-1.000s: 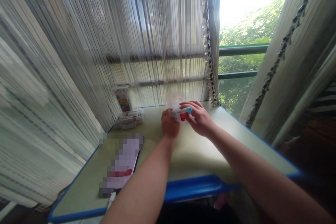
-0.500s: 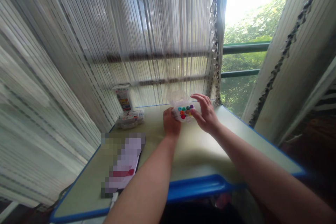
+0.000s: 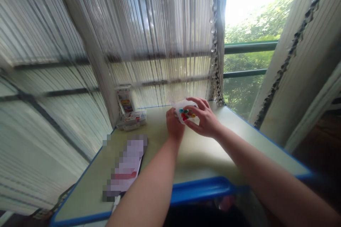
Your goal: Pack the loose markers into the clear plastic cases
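My left hand (image 3: pixel 175 127) grips the left side of a small clear plastic box (image 3: pixel 177 104), held tilted over the far part of the table. Inside sit several round, brightly coloured pieces (image 3: pixel 184 117), among them red, teal, green and yellow; they are too small to name for sure. A transparent lid seems to stand up behind the box, blurred against the curtain. Over its right side is my right hand (image 3: pixel 207 120), fingers curved and apart, with the thumb by the lower edge. It covers some of the pieces, and I see nothing held in it.
The pale table (image 3: pixel 160 152) has a blue rim with a moulded blue tray (image 3: pixel 199 189) in front. At left lies a pixelated phone-like object (image 3: pixel 130 163) with a white cable (image 3: pixel 116 202). Behind it are a flat clear case (image 3: pixel 131 120) and an upright clear container (image 3: pixel 125 100). String curtains hang beyond.
My right hand has moved left over the box, its fingers now covering pieces that showed before. My left hand keeps its grip on the box. The curtain at left has shifted.
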